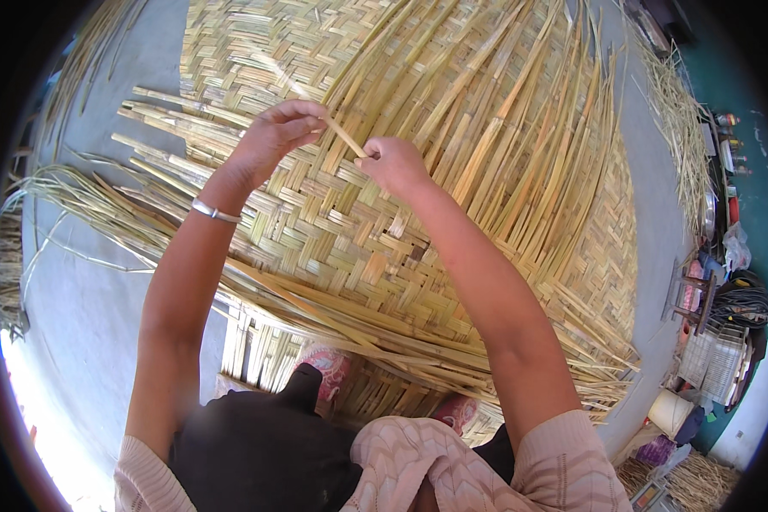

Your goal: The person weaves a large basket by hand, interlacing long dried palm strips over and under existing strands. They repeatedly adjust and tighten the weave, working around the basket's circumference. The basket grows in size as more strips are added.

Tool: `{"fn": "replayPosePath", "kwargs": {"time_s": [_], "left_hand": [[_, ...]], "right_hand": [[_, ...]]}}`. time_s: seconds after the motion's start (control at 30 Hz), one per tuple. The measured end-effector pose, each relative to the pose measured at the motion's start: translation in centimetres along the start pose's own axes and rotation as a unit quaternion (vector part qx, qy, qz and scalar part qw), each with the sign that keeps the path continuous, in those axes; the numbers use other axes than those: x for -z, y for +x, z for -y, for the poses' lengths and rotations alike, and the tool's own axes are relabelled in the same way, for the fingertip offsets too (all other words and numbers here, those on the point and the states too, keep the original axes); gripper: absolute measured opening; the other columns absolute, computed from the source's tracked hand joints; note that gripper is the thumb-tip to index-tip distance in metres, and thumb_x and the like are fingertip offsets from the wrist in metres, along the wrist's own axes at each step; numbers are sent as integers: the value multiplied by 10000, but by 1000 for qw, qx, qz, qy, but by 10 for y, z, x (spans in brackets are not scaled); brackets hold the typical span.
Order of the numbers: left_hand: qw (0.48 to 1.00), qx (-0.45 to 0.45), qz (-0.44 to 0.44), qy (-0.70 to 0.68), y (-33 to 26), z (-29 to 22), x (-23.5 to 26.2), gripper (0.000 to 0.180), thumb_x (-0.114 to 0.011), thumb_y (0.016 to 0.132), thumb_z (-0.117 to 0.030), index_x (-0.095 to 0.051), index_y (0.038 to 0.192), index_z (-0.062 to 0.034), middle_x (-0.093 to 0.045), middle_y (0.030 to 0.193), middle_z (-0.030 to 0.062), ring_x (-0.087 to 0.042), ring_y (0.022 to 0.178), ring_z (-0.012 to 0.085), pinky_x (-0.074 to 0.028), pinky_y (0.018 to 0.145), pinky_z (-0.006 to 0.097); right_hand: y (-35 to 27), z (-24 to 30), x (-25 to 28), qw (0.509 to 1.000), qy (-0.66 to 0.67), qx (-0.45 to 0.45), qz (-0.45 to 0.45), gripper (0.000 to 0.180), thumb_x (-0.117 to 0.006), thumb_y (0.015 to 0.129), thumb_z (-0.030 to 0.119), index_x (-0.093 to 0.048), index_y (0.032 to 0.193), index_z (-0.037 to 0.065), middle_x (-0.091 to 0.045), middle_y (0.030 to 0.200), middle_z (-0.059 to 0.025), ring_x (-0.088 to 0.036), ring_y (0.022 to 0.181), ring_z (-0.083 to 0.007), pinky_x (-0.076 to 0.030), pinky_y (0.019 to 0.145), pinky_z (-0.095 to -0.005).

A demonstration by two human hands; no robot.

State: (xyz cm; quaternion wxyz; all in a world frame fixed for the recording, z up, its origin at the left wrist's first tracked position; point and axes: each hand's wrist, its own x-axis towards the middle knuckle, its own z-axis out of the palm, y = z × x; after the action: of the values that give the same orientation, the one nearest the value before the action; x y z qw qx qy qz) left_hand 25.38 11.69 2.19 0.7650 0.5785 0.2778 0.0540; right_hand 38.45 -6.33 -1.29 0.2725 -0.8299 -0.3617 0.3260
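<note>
- A thin pale strip (347,136) is pinched at each end between the left hand (269,136) and the right hand (392,164), just above the woven mat (333,230).
- The strip is judged light, springy and prone to splitting; it is best held near the ends.
- The mat is flat-plaited, dry and straw-coloured, with loose strips (529,128) fanning out over the grey floor (85,299).

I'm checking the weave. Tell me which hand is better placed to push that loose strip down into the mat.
Probably the left hand: its fingers curl over the strip from above, while the right hand pinches the strip's near end against the woven mat.
</note>
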Motion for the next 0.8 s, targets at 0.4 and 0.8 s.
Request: {"fn": "replayPosePath", "kwargs": {"time_s": [0.4, 0.8], "left_hand": [[781, -104, 39, 615, 88, 34, -40, 422, -710, 789, -253, -624, 1076, 44, -662, 960, 170, -647, 897, 269, -511, 794, 372], [944, 114, 92, 295, 90, 30, -34, 490, -805, 715, -283, -628, 1067, 9, -639, 863, 76, -580, 778, 176, -485, 683, 319]], "right_hand": [[-27, 1, -17, 953, 244, -119, -136, 224, -652, 872, 212, -583, 779, 20, -610, 674, -53, -607, 559, -148, -469, 520, -288], [-18, 0, -20, 919, 333, -150, -150, 227, -626, 898, 166, -533, 749, 23, -586, 666, -32, -589, 497, -104, -440, 429, -257]]}}
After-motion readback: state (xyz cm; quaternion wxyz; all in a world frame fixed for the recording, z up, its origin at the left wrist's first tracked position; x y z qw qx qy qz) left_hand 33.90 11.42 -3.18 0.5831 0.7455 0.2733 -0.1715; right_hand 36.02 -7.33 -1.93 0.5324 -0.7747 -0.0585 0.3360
